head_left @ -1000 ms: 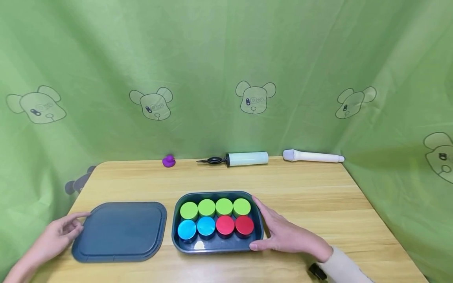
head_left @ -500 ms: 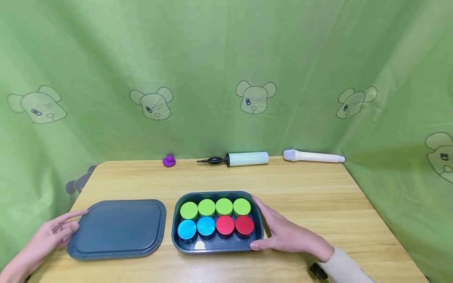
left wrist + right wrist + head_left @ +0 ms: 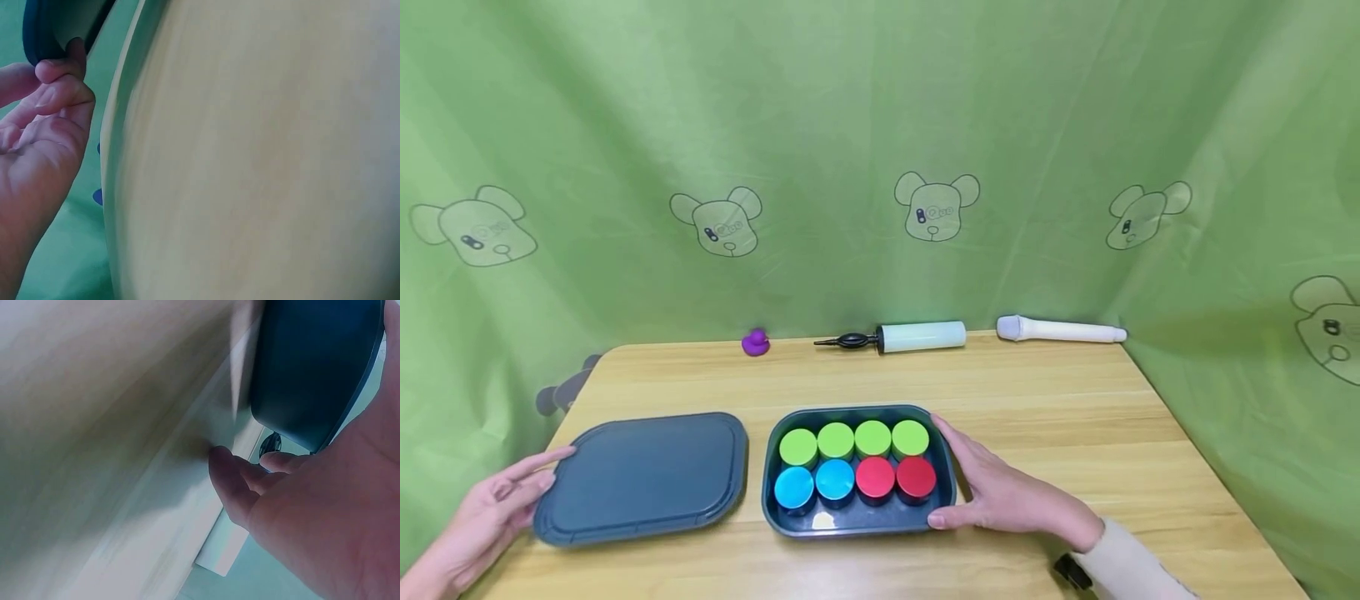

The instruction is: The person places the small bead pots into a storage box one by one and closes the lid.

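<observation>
My left hand [image 3: 490, 517] grips the near left edge of the dark blue lid [image 3: 643, 477], fingers [image 3: 59, 94] curled round its rim; in the head view the lid's left side looks tilted up off the wooden table [image 3: 1075, 417]. Just to the right of that hand's lid sits the dark blue tray [image 3: 857, 525], holding four green cylinders [image 3: 853, 440] in the far row and two blue cylinders [image 3: 815, 485] and two red cylinders [image 3: 895, 477] in the near row. My right hand [image 3: 1007, 496] rests against the tray's right wall, fingers straight and spread, thumb at its near right corner. Well beyond both hands, along the table's far edge, lie a purple duck [image 3: 756, 342], a hand pump [image 3: 910, 337] and a white microphone [image 3: 1060, 331].
</observation>
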{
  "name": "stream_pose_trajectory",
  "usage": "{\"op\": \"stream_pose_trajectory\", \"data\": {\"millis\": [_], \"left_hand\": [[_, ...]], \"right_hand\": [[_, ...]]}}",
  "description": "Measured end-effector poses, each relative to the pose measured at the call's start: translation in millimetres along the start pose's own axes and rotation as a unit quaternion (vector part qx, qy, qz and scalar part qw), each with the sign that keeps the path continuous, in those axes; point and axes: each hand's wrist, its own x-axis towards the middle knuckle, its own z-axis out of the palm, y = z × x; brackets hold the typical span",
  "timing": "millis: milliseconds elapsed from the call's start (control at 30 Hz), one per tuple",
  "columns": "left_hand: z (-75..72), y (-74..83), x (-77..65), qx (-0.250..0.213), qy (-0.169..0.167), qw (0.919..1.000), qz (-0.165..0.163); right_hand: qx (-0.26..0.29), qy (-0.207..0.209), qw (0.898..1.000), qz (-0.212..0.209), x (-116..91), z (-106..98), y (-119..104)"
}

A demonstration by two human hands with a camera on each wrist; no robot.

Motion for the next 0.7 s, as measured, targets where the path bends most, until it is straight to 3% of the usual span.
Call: {"op": "stream_pose_trajectory", "data": {"millis": [133,267,533,700], "left_hand": [[3.5,3.0,-1.1,-0.049,0.007,0.9987,0.009],[8.9,9.5,1.3,-0.084,-0.012,0.9963,0.016],[23.7,18.6,7.6,-0.038,0.005,0.9991,0.016],[35.1,19.6,10.5,-0.029,0.034,0.9988,0.020]], "right_hand": [[0.001,-0.003,1.000,0.004,0,-1,-2],[0.016,-0.003,1.000,0.005,0,-1,-3],[0.078,0.002,0.997,0.016,0,1,-6],[0.103,-0.003,0.994,0.021,0,0,-9]]}}
